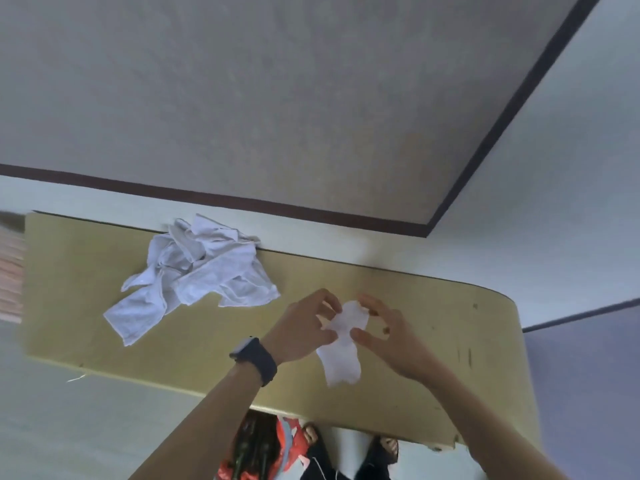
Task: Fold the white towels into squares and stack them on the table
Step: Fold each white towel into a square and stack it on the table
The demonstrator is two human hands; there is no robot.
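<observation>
While left hand and right hand pinch its top, the white towel hangs crumpled

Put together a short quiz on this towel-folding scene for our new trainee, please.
1. True or false: the left hand wears a dark wristwatch.
2. Where does the pile of unfolded towels lie? A: on the table, left of the hands. B: on the floor. C: in a basket.
3. What does the right hand hold together with the left hand?
Key: 1 true. 2 A. 3 the small white towel, pinched between both hands above the table.
</observation>
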